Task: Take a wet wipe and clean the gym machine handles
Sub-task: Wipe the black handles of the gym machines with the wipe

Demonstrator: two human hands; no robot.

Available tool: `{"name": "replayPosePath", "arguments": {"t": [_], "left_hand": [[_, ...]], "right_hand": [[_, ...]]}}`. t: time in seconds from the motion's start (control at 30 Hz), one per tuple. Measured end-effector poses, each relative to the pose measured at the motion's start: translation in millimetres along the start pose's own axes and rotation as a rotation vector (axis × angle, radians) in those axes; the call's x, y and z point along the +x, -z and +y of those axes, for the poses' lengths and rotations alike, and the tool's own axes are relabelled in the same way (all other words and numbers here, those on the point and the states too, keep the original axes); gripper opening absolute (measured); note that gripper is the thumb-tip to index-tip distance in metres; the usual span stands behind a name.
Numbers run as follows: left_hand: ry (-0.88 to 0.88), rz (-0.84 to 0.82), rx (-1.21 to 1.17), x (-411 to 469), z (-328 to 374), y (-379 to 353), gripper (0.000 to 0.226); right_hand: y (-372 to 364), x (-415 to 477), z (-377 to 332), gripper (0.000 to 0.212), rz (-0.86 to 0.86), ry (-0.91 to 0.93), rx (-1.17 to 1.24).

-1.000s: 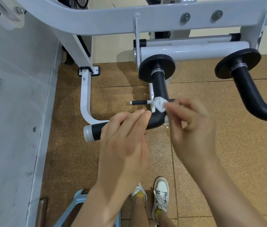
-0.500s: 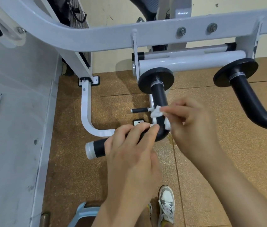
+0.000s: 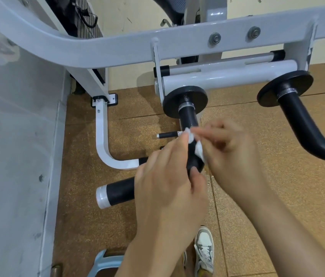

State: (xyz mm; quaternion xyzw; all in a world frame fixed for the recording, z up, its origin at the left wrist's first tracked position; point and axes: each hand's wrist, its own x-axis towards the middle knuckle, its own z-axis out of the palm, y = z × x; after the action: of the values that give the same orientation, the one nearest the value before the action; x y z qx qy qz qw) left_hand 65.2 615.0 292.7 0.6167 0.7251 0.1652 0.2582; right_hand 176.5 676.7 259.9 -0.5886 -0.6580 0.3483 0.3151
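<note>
White-painted steel machine frame spans top. Black bent tubular handle, L side: L hand curls round its bend, thumb on tube, fingertips at wipe. R hand pinches small white crumpled wet wipe, pressed to handle's R side above bend.

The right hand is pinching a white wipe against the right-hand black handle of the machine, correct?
Not quite. The head view shows the right hand pinching the white wipe against the left handle, not the right handle, which nothing touches.
</note>
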Motion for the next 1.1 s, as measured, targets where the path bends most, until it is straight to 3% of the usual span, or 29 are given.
{"name": "replayPosePath", "arguments": {"t": [0.13, 0.23, 0.3, 0.37, 0.53, 0.73, 0.87, 0.97, 1.03, 1.1], "left_hand": [[-0.020, -0.050, 0.010, 14.4, 6.3, 2.2, 0.051], [0.039, -0.127, -0.025, 36.2, 7.0, 6.8, 0.031], [0.046, -0.091, -0.047, 57.0, 5.1, 8.4, 0.014], [0.039, -0.039, -0.060, 74.1, 1.6, 11.1, 0.018], [0.025, 0.048, -0.138, 77.7, -7.2, 11.9, 0.010], [0.033, 0.119, -0.304, 91.4, -4.5, 6.5, 0.018], [-0.030, 0.145, -0.192, 99.0, -0.4, -1.2, 0.010], [0.069, 0.126, -0.253, 107.9, -5.2, -0.1, 0.004], [0.129, 0.101, -0.334, 108.0, -10.1, 1.8, 0.007], [0.143, 0.080, -0.423, 103.8, -13.0, 4.4, 0.018]], "right_hand": [[6.1, -5.9, -2.1, 0.014, -0.080, 0.007, 0.020], [-9.9, 31.6, -1.1, 0.008, 0.032, -0.095, 0.009], [-19.7, 50.1, -1.3, 0.010, 0.150, -0.180, 0.076], [-21.9, 52.9, -2.1, 0.011, 0.236, -0.228, 0.137], [-13.5, 28.3, -5.5, 0.005, 0.170, -0.239, 0.077], [-23.5, 57.9, -3.1, 0.005, 0.252, -0.250, 0.020], [-30.7, 36.6, 23.6, 0.010, 0.259, -0.488, 0.279], [-30.4, 35.6, 15.8, 0.006, 0.274, -0.584, 0.637], [-25.6, 41.3, 9.4, 0.004, 0.296, -0.502, 0.638], [-23.0, 48.0, 3.2, 0.007, 0.263, -0.325, 0.409]]}}
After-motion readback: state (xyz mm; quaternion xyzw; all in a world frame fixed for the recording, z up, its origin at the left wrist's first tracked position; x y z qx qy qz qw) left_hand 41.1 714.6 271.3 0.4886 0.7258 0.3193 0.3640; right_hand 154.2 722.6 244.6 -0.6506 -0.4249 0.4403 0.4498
